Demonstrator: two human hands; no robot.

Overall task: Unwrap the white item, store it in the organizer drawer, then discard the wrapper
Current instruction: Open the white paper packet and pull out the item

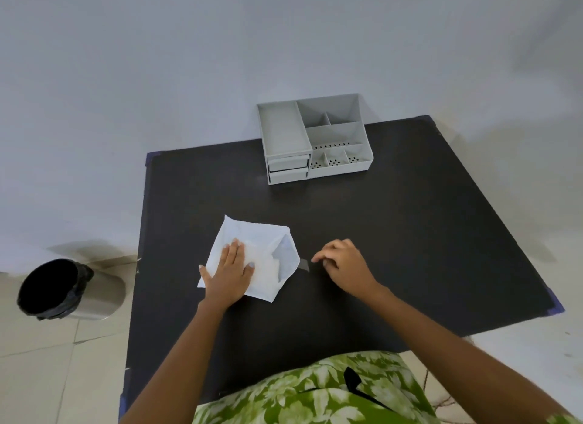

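So off the table's left side there's the bin (67,289) on the floor, lined with a black bag, waiting for the wrapper later. On the table (410,234) the left hand (228,273) is spread flat, fingers open, pressing down on the left half of the wrapper (249,259) rather than gripping it. The white item seems to sit inside, just right of that palm, though it's white on white so I can't really make out its edges. The wrapper's open flap faces right, toward the right hand (342,266), which is curled loosely just beside it, holding nothing as far as I can see. I'd keep the left palm pinning, and have the right pinch the flap edge and peel it back slowly so nothing tears. The organizer (315,139) sits at the back, both small drawers closed.
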